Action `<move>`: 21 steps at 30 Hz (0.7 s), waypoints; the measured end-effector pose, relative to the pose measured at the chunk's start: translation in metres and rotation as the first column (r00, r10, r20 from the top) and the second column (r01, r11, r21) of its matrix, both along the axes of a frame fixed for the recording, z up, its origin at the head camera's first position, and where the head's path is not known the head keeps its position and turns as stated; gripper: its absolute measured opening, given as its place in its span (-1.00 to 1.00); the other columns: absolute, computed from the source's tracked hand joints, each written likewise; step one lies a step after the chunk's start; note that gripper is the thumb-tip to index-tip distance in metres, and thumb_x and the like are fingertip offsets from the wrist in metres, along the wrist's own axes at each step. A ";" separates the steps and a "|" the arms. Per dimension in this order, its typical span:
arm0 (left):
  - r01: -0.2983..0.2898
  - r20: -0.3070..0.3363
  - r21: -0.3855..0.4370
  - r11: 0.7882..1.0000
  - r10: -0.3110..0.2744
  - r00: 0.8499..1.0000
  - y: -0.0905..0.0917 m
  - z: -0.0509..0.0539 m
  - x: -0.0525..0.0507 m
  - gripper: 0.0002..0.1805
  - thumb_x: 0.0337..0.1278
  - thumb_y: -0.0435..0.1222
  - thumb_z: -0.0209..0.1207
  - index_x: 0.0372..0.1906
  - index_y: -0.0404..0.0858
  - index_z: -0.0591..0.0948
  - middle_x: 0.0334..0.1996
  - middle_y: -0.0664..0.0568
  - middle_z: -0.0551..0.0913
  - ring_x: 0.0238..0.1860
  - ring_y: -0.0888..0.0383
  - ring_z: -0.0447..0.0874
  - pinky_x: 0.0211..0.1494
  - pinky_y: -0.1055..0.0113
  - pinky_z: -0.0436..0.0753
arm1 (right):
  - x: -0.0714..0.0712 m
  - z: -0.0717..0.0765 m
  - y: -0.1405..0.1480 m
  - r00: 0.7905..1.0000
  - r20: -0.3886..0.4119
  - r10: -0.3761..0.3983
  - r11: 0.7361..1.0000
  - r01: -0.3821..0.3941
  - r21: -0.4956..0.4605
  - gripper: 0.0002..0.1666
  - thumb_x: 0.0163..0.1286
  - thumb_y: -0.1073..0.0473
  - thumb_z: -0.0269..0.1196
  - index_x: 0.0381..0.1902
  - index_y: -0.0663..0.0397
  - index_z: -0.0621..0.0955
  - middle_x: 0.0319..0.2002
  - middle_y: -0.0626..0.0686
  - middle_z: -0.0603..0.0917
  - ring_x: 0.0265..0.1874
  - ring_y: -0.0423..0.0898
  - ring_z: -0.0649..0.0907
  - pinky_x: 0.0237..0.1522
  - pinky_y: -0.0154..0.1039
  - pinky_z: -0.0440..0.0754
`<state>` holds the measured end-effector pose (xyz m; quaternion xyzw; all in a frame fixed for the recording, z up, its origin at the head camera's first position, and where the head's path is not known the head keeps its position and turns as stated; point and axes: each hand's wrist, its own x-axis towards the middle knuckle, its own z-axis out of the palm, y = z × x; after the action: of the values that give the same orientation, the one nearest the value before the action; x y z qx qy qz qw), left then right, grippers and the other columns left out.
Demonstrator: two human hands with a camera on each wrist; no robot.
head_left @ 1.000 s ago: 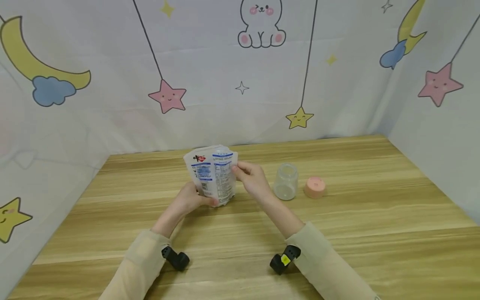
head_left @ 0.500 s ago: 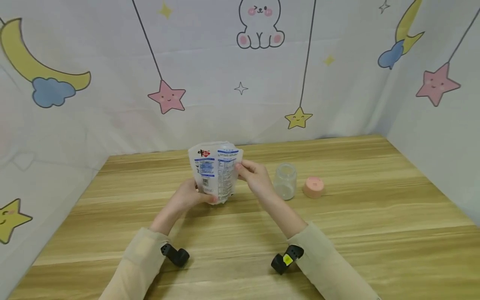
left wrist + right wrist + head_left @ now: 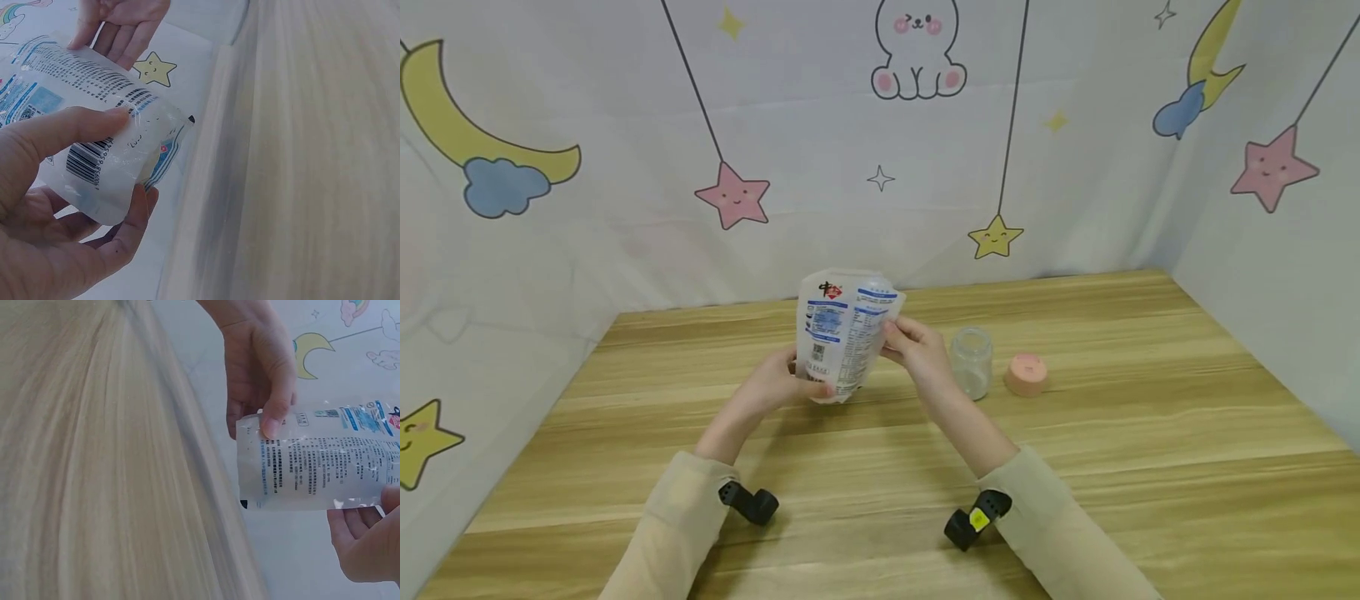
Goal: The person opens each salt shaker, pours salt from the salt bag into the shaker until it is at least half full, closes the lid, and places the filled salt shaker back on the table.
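Both hands hold a white plastic pouch (image 3: 841, 342) printed with blue bands, small text and a red-and-black logo, upright above the table. My left hand (image 3: 769, 385) grips its lower left, the thumb across the printed face beside a barcode in the left wrist view, where the pouch (image 3: 125, 150) shows its bottom fold. With my right hand (image 3: 922, 357) I pinch the right side edge, thumb in front. Seen from the right wrist, the pouch (image 3: 312, 465) lies between the left hand (image 3: 259, 375) and the right hand (image 3: 372, 547). Its far face is mostly hidden.
Just right of the right hand stands a clear glass jar (image 3: 972, 367) without a lid on it. Beside it lies a pink round cap (image 3: 1027, 375). The wood-grain table (image 3: 850, 500) ends at a white printed curtain (image 3: 820, 125) behind.
Both hands have carried the pouch a little up and to the right, and its face has turned slightly. The jar and the cap stay in place.
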<state>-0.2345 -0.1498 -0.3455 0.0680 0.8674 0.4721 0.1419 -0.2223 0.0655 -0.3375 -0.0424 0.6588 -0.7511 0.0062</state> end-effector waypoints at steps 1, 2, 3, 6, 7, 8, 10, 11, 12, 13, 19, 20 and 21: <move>0.002 0.002 0.002 1.000 -0.002 1.000 0.000 0.000 0.000 -0.32 -0.09 -0.27 0.40 0.23 -0.26 0.46 0.18 -0.20 0.57 0.22 -0.13 0.51 0.34 -0.10 0.37 | 0.000 0.000 0.000 1.000 0.002 -0.004 1.000 0.004 -0.009 -0.62 0.49 0.21 0.04 0.17 0.25 0.54 0.13 0.25 0.61 0.09 0.05 0.64 0.19 -0.12 0.57; 0.003 0.000 0.002 1.000 -0.003 1.000 -0.001 0.001 0.000 -0.32 -0.09 -0.27 0.40 0.24 -0.25 0.46 0.18 -0.20 0.57 0.23 -0.13 0.50 0.35 -0.10 0.36 | 0.000 0.000 0.000 1.000 0.000 -0.006 1.000 0.006 -0.017 -0.62 0.49 0.21 0.03 0.17 0.26 0.54 0.13 0.26 0.61 0.09 0.05 0.64 0.19 -0.11 0.57; 0.007 -0.003 0.004 1.000 -0.007 1.000 -0.001 0.001 -0.001 -0.31 -0.10 -0.27 0.40 0.24 -0.25 0.45 0.18 -0.20 0.57 0.23 -0.13 0.50 0.35 -0.09 0.36 | 0.000 -0.001 0.000 1.000 0.004 -0.009 1.000 0.009 -0.025 -0.62 0.48 0.21 0.04 0.16 0.26 0.54 0.13 0.25 0.61 0.08 0.04 0.64 0.19 -0.12 0.57; 0.022 -0.007 0.014 1.000 -0.022 1.000 -0.002 0.002 0.000 -0.30 -0.09 -0.28 0.39 0.25 -0.26 0.44 0.20 -0.19 0.56 0.24 -0.13 0.50 0.36 -0.09 0.35 | 0.000 -0.001 0.000 1.000 0.010 -0.011 0.999 0.012 -0.041 -0.62 0.49 0.21 0.04 0.17 0.26 0.54 0.13 0.26 0.61 0.08 0.04 0.65 0.19 -0.12 0.57; 0.023 -0.007 0.017 1.000 -0.023 1.000 -0.002 0.003 0.000 -0.31 -0.09 -0.28 0.39 0.25 -0.26 0.44 0.19 -0.20 0.56 0.23 -0.12 0.50 0.36 -0.09 0.35 | 0.001 -0.002 0.000 1.000 0.011 -0.009 0.999 0.010 -0.047 -0.61 0.49 0.21 0.04 0.17 0.26 0.53 0.13 0.26 0.60 0.09 0.05 0.65 0.19 -0.11 0.56; 0.026 -0.006 0.022 0.999 -0.026 1.000 -0.002 0.003 0.001 -0.31 -0.08 -0.28 0.38 0.25 -0.26 0.44 0.19 -0.20 0.56 0.23 -0.12 0.50 0.35 -0.09 0.35 | 0.001 -0.002 0.000 1.000 0.012 -0.008 0.998 0.009 -0.054 -0.61 0.49 0.22 0.03 0.18 0.26 0.53 0.14 0.26 0.60 0.09 0.05 0.64 0.20 -0.10 0.56; 0.028 -0.002 0.030 0.999 -0.027 1.000 -0.002 0.004 0.001 -0.30 -0.08 -0.29 0.38 0.26 -0.27 0.43 0.19 -0.21 0.56 0.23 -0.12 0.50 0.35 -0.11 0.35 | 0.002 -0.002 0.000 1.000 0.017 -0.004 0.998 0.005 -0.068 -0.61 0.49 0.21 0.03 0.19 0.25 0.52 0.15 0.25 0.59 0.10 0.05 0.64 0.21 -0.09 0.56; 0.026 0.000 0.030 0.999 -0.026 1.000 -0.003 0.005 0.002 -0.30 -0.07 -0.29 0.38 0.26 -0.26 0.43 0.19 -0.21 0.56 0.23 -0.12 0.50 0.35 -0.11 0.34 | 0.002 -0.003 0.000 1.000 0.022 -0.002 0.997 0.004 -0.076 -0.60 0.49 0.21 0.03 0.19 0.25 0.52 0.16 0.25 0.59 0.11 0.04 0.63 0.21 -0.10 0.55; 0.027 0.003 0.031 0.999 -0.027 1.000 -0.003 0.005 0.002 -0.30 -0.07 -0.29 0.37 0.27 -0.26 0.42 0.20 -0.21 0.55 0.23 -0.13 0.50 0.35 -0.13 0.34 | 0.002 -0.003 0.001 1.000 0.027 0.000 0.996 0.002 -0.084 -0.60 0.49 0.20 0.03 0.19 0.24 0.53 0.16 0.24 0.59 0.11 0.03 0.63 0.22 -0.10 0.55; 0.025 0.006 0.031 0.999 -0.025 1.000 -0.003 0.006 0.002 -0.30 -0.07 -0.29 0.37 0.27 -0.26 0.42 0.20 -0.21 0.55 0.23 -0.13 0.49 0.35 -0.14 0.33 | 0.003 -0.004 0.001 0.999 0.032 0.003 0.996 0.000 -0.094 -0.60 0.49 0.20 0.03 0.20 0.22 0.52 0.17 0.23 0.59 0.11 0.02 0.63 0.22 -0.11 0.54; 0.030 0.013 0.018 0.999 -0.031 0.999 -0.002 0.008 0.003 -0.29 -0.08 -0.26 0.38 0.27 -0.24 0.43 0.18 -0.20 0.56 0.22 -0.13 0.50 0.34 -0.16 0.32 | 0.004 -0.007 0.003 0.999 0.046 0.011 0.992 -0.005 -0.124 -0.59 0.51 0.20 0.01 0.22 0.23 0.50 0.19 0.23 0.57 0.05 -0.08 0.65 0.25 -0.07 0.52; 0.033 0.012 0.017 0.999 -0.033 0.999 -0.002 0.008 0.003 -0.29 -0.08 -0.26 0.38 0.27 -0.24 0.43 0.18 -0.20 0.57 0.21 -0.13 0.51 0.34 -0.16 0.33 | 0.004 -0.007 0.004 0.999 0.047 0.013 0.992 -0.007 -0.129 -0.59 0.51 0.20 0.00 0.23 0.24 0.50 0.19 0.23 0.57 0.04 -0.10 0.65 0.25 -0.06 0.51; 0.036 0.010 0.015 0.999 -0.036 0.999 -0.003 0.009 0.004 -0.29 -0.08 -0.26 0.39 0.27 -0.24 0.43 0.17 -0.20 0.57 0.20 -0.12 0.51 0.33 -0.15 0.34 | 0.004 -0.008 0.004 0.999 0.047 0.015 0.991 -0.008 -0.135 -0.59 0.51 0.20 0.00 0.22 0.24 0.50 0.18 0.23 0.57 0.02 -0.12 0.65 0.26 -0.06 0.51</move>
<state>-0.2309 -0.1524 -0.3369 0.0823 0.8617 0.4764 0.1545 -0.2182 0.0694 -0.3454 -0.0286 0.6061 -0.7945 0.0234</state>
